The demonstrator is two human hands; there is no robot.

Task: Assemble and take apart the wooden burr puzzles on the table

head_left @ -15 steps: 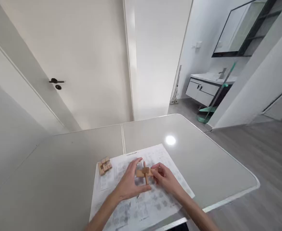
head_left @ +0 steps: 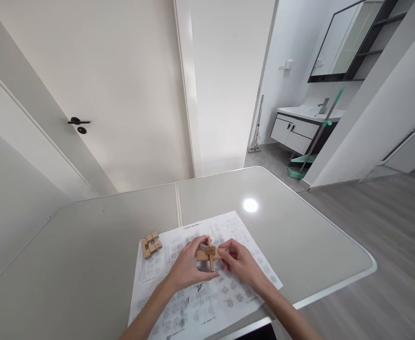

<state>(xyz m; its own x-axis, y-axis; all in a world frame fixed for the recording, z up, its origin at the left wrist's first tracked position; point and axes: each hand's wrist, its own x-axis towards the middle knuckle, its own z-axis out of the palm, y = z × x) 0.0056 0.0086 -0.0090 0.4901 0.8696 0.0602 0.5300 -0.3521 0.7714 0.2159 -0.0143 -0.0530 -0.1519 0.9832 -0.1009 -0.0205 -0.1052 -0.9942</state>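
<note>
A small cross-shaped wooden puzzle (head_left: pixel 210 251) is held between both hands, just above a printed sheet (head_left: pixel 234 224). My left hand (head_left: pixel 186 269) spans its upright bar, fingertips at the top end and thumb by the bottom end. With thumb and fingers, my right hand (head_left: pixel 241 262) pinches the right end of the flat crosspiece. A darker block sits where the bars cross. To the left, a second wooden block puzzle (head_left: pixel 151 244) made of cubes rests on the sheet's upper left corner.
The grey table (head_left: pixel 285 236) has a pale raised edge and a seam across it. Behind it stands a closed white door (head_left: pixel 129 94). Off to the right are a washbasin cabinet (head_left: pixel 296 130), a mop (head_left: pixel 259 125) and a green dustpan (head_left: pixel 297 173) on the floor.
My left fingertips have closed in on the top end of the puzzle's upright bar. The view has shifted slightly; my right hand keeps its pinch on the crosspiece.
</note>
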